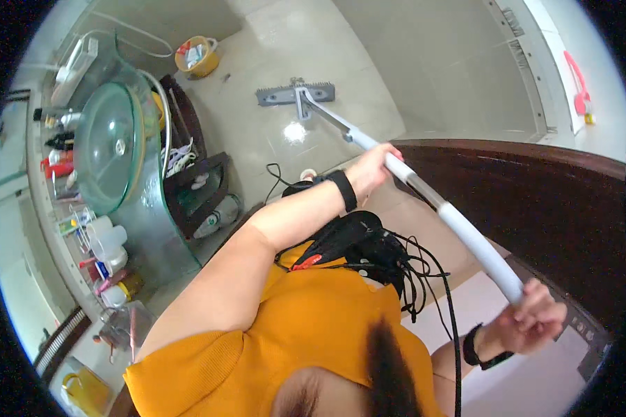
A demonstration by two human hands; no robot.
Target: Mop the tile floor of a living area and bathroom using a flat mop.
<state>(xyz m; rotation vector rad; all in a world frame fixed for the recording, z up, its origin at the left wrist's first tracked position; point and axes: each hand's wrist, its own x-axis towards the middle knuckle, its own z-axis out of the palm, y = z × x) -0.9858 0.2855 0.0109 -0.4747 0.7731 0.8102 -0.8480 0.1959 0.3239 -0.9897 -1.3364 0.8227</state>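
Note:
A floor brush with a wide grey bristled head (321, 94) rests on the wet-looking tiled floor, and its white pole (474, 240) slants down to the right. Around the middle of the pole, my left hand (373, 167) is closed, a black band on its wrist. At the pole's top end, my right hand (534, 318) has its fingers curled on the grip; it also wears a black band. Black cables (417, 271) hang in front of the orange top I wear.
On the left stands a glass washbasin (112, 148) on a glass counter, with cups (104, 234) and toiletries beside it. Below are dark shelves (203, 182). A yellow bucket (203, 60) sits by the wall. A dark brown panel (501, 193) lies to the right.

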